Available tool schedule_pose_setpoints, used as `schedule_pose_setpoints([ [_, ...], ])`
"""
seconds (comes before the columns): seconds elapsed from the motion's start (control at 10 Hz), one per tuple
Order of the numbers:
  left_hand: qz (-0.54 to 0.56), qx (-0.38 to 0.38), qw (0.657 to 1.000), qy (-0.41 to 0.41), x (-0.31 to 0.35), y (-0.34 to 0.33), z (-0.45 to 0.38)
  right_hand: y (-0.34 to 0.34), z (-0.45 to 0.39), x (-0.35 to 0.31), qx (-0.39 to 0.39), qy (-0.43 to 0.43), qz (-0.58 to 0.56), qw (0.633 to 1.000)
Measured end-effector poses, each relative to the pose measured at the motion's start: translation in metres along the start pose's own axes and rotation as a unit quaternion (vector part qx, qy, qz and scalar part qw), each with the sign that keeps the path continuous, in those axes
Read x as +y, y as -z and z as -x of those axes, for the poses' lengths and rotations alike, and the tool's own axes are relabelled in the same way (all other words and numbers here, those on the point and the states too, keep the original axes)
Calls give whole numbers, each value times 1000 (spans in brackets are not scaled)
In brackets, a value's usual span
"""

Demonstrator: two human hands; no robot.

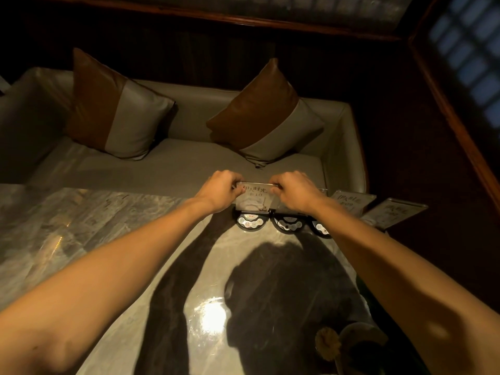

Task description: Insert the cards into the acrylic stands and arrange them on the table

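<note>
A clear acrylic stand (254, 198) with a printed card inside stands upright on a black half-round base (250, 221) at the far edge of the marble table (108, 226). My left hand (220, 189) pinches its top left corner and my right hand (293, 189) pinches its top right corner. To the right, a row of similar stands continues: two more black bases (288, 224) (320, 228) partly hidden by my right forearm, then two tilted stands with cards (351, 203) (396, 212).
Behind the table is a grey sofa (189, 158) with two brown-and-grey cushions (113, 109) (267, 115). A dark bowl (359, 339) and a dried flower (328, 343) sit at the near right. Dark wooden walls enclose the right side. My shadow falls across the table.
</note>
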State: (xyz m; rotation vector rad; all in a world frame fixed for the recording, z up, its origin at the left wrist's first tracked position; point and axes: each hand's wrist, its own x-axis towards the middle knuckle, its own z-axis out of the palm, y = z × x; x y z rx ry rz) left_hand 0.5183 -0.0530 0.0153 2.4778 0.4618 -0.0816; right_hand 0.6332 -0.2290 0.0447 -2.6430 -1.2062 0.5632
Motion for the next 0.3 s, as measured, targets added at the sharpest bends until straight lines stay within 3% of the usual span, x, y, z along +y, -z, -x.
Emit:
schedule_pose_setpoints([
  [0.3,-74,2,997,20,11,7,4,1,7,1,7,-13,-9,1000],
])
